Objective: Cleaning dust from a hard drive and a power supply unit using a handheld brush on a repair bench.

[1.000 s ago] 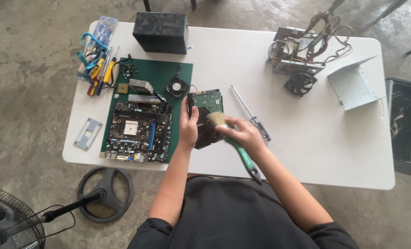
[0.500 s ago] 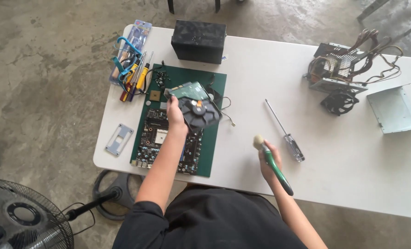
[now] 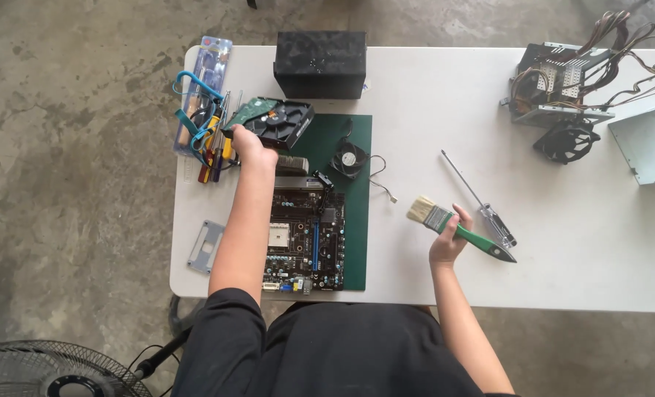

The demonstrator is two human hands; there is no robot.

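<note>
One hard drive (image 3: 277, 120), one paintbrush (image 3: 460, 229), one motherboard (image 3: 303, 234), one small fan (image 3: 349, 158) and one screwdriver (image 3: 479, 200) show on the white table (image 3: 416, 125). The left hand (image 3: 248, 145), arm stretched forward, grips the hard drive above the green mat's (image 3: 357, 242) far corner. The right hand (image 3: 449, 239) clasps the paintbrush handle, bristles pointing left.
</note>
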